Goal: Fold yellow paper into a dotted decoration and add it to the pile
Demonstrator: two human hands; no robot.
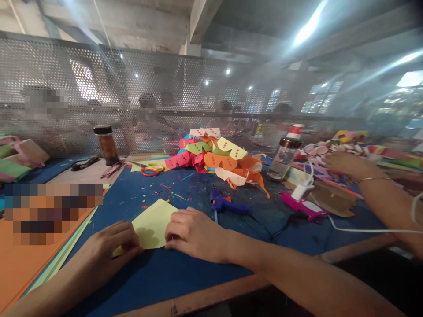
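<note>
A sheet of pale yellow paper (153, 220) lies over the blue tabletop at the near edge, one corner pointing away from me. My left hand (114, 242) grips its left side, fingers curled and thumb along the near edge. On the opposite side my right hand (194, 233) has its bent fingers closed on the paper's right edge; the fingertips are partly hidden. Just beyond my right hand rests a blue glue gun (228, 203), its cable running right. Farther back is a heap of coloured paper pieces with red dots (220, 160).
Scissors (150, 169) and a dark-liquid jar (106, 147) stand back left. Stacked coloured paper (23, 264) is at left. A clear bottle (282, 160), pink power strip (304, 207) and white cable lie right. Another person's arm (373, 185) reaches in. A perforated metal screen (185, 97) rises behind.
</note>
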